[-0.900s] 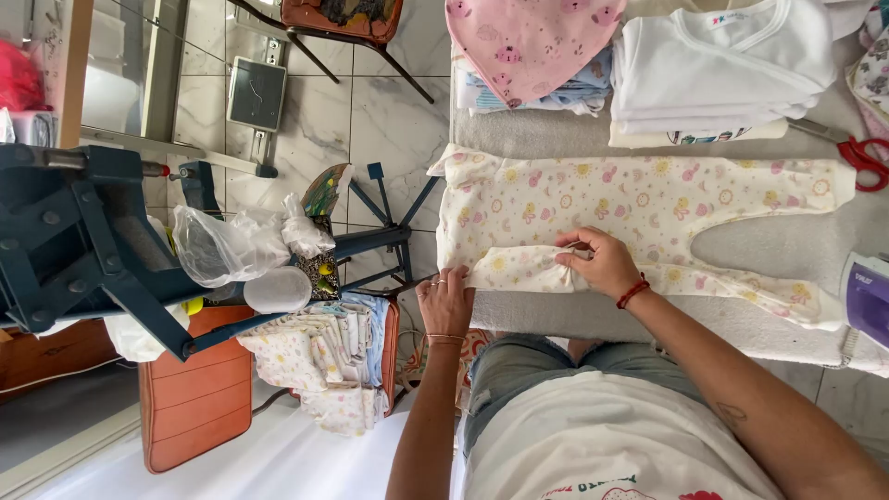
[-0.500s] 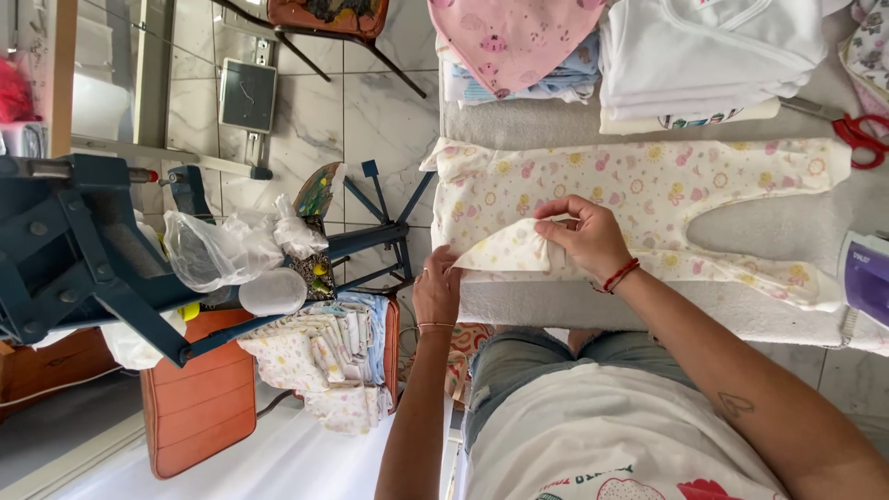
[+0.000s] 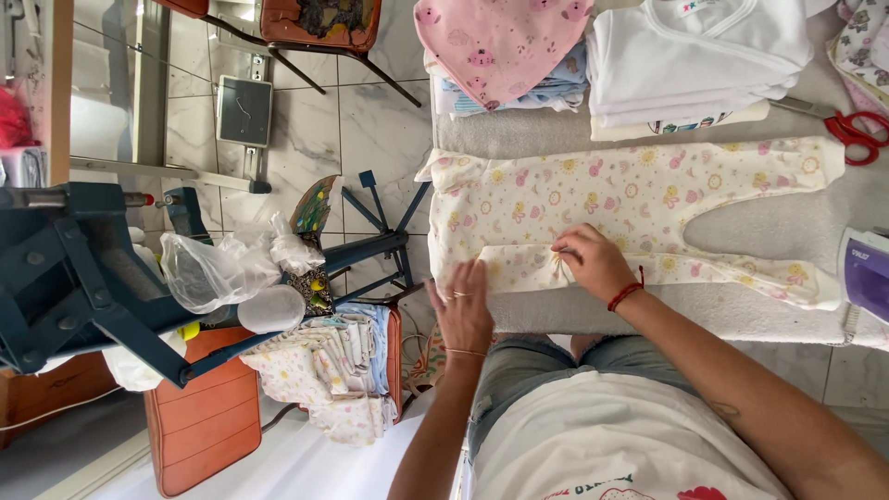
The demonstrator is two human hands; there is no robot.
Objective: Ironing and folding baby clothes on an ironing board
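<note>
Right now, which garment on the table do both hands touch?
The floral baby romper, spread flat. Left hand and right hand press its folded sleeve. The pink bib and folded white shirt lie beyond it, untouched.

Single head-worn view, no second camera to overlap with. Looks steeply down past the wearer's own torso onto the padded bench (image 3: 556,319). Picture is turned sideways: the wearer's body enters from the bottom edge, tiled floor (image 3: 370,139) fills the left half, bench surface the right. Close range: left hand (image 3: 461,313) and right hand (image 3: 594,264) sit near centre, flat on the patterned baby romper (image 3: 648,199). Bench runs off the right edge. Floor-side clutter, including a blue metal stand (image 3: 83,278), lies farther off.
</note>
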